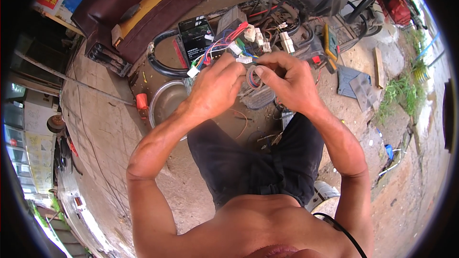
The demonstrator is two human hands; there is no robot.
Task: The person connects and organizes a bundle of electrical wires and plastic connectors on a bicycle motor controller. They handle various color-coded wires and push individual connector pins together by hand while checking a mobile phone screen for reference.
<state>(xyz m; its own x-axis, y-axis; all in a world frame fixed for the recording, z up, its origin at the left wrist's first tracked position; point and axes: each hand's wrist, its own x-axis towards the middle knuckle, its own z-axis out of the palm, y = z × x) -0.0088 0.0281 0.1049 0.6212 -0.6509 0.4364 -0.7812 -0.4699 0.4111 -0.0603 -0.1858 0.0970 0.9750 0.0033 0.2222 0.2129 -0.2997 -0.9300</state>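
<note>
A bundle of coloured wires (221,45), a wiring harness with several white plug connectors (259,37), lies over and just beyond my hands. My left hand (217,86) is closed on the harness, its fingertips mostly hidden behind the knuckles. My right hand (292,80) is pinched, thumb against fingers, on a small ring-shaped roll (254,77) that looks like tape. The roll sits between my two hands, against the wires. A white plug (192,72) hangs by my left knuckles. What the right fingertips touch behind the roll is hidden.
Beyond the harness lie a black panel with a printed face (195,43) and a curved black tube (165,67). A metal basin (154,110) and an orange cup (142,101) stand left. A yellow multimeter (330,42) is right. Behind is a brown sofa (103,12).
</note>
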